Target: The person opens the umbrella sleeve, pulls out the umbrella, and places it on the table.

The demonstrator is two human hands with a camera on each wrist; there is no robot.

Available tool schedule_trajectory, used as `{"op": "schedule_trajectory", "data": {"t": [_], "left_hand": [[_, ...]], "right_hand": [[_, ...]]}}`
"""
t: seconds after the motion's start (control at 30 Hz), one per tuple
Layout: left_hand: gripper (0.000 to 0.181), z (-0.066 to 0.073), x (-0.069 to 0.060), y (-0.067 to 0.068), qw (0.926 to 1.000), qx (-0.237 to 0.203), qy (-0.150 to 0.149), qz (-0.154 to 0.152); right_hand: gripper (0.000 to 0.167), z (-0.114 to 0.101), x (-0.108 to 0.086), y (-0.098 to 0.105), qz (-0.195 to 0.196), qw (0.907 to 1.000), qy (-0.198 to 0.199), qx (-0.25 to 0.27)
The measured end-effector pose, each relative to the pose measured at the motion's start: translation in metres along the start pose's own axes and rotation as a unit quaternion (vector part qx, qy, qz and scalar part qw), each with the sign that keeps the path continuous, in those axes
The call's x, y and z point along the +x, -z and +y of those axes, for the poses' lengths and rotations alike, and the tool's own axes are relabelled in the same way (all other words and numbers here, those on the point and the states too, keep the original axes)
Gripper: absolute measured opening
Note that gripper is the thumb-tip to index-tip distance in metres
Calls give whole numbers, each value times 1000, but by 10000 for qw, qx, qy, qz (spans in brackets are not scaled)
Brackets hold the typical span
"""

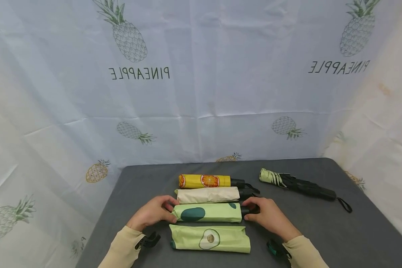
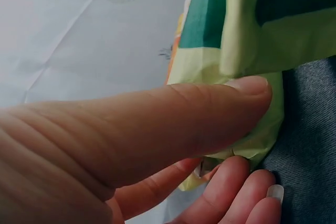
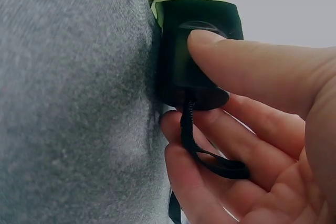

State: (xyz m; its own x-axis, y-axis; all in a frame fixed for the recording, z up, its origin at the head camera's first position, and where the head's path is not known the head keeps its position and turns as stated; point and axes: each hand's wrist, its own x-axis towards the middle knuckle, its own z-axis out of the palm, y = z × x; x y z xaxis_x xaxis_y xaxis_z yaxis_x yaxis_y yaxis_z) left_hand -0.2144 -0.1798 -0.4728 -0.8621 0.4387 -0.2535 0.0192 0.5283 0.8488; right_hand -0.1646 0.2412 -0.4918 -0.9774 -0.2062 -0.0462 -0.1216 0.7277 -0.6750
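A light green umbrella [image 1: 221, 213] with dark green patches lies sideways, third from the back in a stack of rows. My left hand [image 1: 155, 213] pinches its left end; in the left wrist view the thumb of that hand [image 2: 157, 129] lies against the green fabric [image 2: 241, 108]. At the other end my right hand [image 1: 269, 216] holds the black handle [image 1: 248, 211]. The right wrist view shows the right hand [image 3: 252, 124] with its thumb on the handle [image 3: 199, 51], a strap loop [image 3: 223, 169] hanging by the fingers.
Behind lie a cream umbrella [image 1: 209, 195] and a yellow one with orange slices [image 1: 206, 181]. An avocado-print sleeve or umbrella [image 1: 209, 238] lies in front. A black and green umbrella [image 1: 305, 187] rests at the back right of the grey table [image 1: 321, 223]. A pineapple-print curtain [image 1: 221, 93] hangs behind.
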Motion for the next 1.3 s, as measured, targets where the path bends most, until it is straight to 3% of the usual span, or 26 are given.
{"op": "schedule_trajectory", "data": {"t": [0.2, 0.37, 0.73, 0.93, 1.13, 1.3], "left_hand": [[58, 1, 1, -4, 9995, 243, 188, 23], [64, 2, 1, -6, 9984, 536, 178, 91], [52, 6, -3, -5, 9991, 421, -10, 60], [45, 13, -5, 5, 9991, -53, -277, -330], [45, 10, -6, 7, 9897, -930, -527, -952], [55, 11, -5, 8, 9862, -1203, -533, -1002]], "right_hand": [[38, 2, -1, -1, -17, 10000, -7, 61], [38, 1, 0, -2, 22, 9999, -88, 91], [34, -4, -2, 4, -61, 9993, -285, 217], [34, -3, -8, 17, -147, 9976, -229, 632], [36, -1, -10, 28, -306, 9942, -32, 1030], [37, -5, -13, 34, -313, 9892, -55, 1430]]}}
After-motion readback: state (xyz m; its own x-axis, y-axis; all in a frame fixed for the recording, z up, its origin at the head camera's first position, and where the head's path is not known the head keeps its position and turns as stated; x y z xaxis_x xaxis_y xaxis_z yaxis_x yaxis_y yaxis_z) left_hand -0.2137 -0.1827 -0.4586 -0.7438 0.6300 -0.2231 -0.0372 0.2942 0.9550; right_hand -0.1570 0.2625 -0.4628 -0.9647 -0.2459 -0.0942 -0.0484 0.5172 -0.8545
